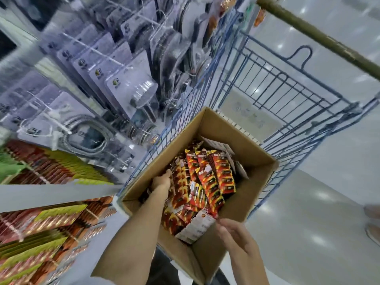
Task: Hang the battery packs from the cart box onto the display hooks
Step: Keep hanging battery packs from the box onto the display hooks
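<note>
Dozens of red-and-yellow battery packs (pixel 203 177) lie heaped in an open cardboard box (pixel 255 194) in the lower middle of the frame, some face up, some turned to show their white card backs. The box sits inside a blue wire shopping cart (pixel 273 87), whose olive-green handle bar (pixel 320 36) runs across the upper right.

The left hand (pixel 161 181) reaches down into the left side of the box, its fingers buried among the packs; whether it grips any of them I cannot tell, since the fingers are hidden. The right hand (pixel 236 233), at the lower right, is blurred at the box's near edge, its fingertips touching the corner of a white-backed pack (pixel 195 228) that lies tilted on the heap. Whether it pinches that card or merely touches it is not clear.

Along the left of the frame, display hooks (pixel 41 229) already carry rows of similar red packs with green-yellow tops. Above them, in the upper left, hang clear blister packs of shower hoses and fittings (pixel 86 132). Glossy pale floor (pixel 318 202) fills the right side.
</note>
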The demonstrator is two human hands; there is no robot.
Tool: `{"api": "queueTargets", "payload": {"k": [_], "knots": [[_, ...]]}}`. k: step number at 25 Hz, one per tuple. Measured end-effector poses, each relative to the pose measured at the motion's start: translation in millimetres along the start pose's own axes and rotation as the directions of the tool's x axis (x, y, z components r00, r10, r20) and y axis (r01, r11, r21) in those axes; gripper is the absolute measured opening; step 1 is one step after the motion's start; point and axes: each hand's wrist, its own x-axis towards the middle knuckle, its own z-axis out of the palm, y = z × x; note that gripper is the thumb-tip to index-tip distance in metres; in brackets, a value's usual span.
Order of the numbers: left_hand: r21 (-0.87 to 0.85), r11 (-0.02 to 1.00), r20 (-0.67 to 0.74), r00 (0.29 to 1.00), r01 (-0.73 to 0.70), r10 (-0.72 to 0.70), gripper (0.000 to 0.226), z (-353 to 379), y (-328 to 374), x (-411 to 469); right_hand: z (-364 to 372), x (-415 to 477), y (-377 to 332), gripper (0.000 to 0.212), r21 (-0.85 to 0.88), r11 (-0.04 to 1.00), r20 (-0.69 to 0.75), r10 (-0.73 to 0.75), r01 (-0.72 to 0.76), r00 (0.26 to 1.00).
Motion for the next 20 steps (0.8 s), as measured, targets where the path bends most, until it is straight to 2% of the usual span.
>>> {"api": "queueTargets", "payload": {"k": [3,4,5,9,10,12,14,18,20], "knots": [[-0.081,0.994,0.049,0.997,0.066,-0.062,0.111,0.5,-14.5,29.9,-8.9,9.5,1.5,0.006,-0.048,0.999,0.025,0.015,-0.014,1.0],[-0.082,0.994,0.06,0.996,0.077,-0.072,0.119,0.8,-21.1,40.6,-11.2,12.1,0.2,0.006,-0.063,0.998,0.038,0.012,-0.01,0.999],[-0.098,0.991,0.075,0.994,0.087,-0.079,0.118,1.2,-27.1,49.1,-13.1,14.9,-2.4,0.007,-0.083,0.997,0.057,0.007,-0.002,0.998],[-0.191,0.973,0.193,0.976,0.133,-0.095,0.093,-29.9,-17.1,-29.3,-13.8,36.2,-15.0,0.011,-0.15,0.989,0.118,0.027,-0.009,0.993],[-0.227,0.965,0.209,0.974,0.132,-0.084,0.08,-37.2,-16.7,-49.2,-11.8,43.6,-18.1,0.012,-0.147,0.989,0.13,0.027,-0.007,0.991],[-0.278,0.956,0.229,0.973,0.092,-0.027,0.052,-50.0,-22.6,-84.3,-4.5,61.9,-20.6,0.014,-0.161,0.987,0.152,0.024,0.001,0.988],[-0.328,0.944,0.209,0.977,0.023,0.049,0.035,-63.7,-33.9,-119.1,7.4,85.1,-17.0,0.017,-0.231,0.973,0.182,0.032,0.012,0.983],[-0.395,0.915,0.219,0.958,-0.087,0.185,0.03,-100.3,-57.6,-170.0,54.4,123.8,1.9,0.031,-0.419,0.907,0.287,0.165,-0.031,0.944],[-0.39,0.913,0.211,0.954,-0.116,0.211,0.033,-120.5,-67.0,-185.9,88.5,129.0,13.4,0.043,-0.503,0.864,0.334,0.192,0.003,0.923]]}}
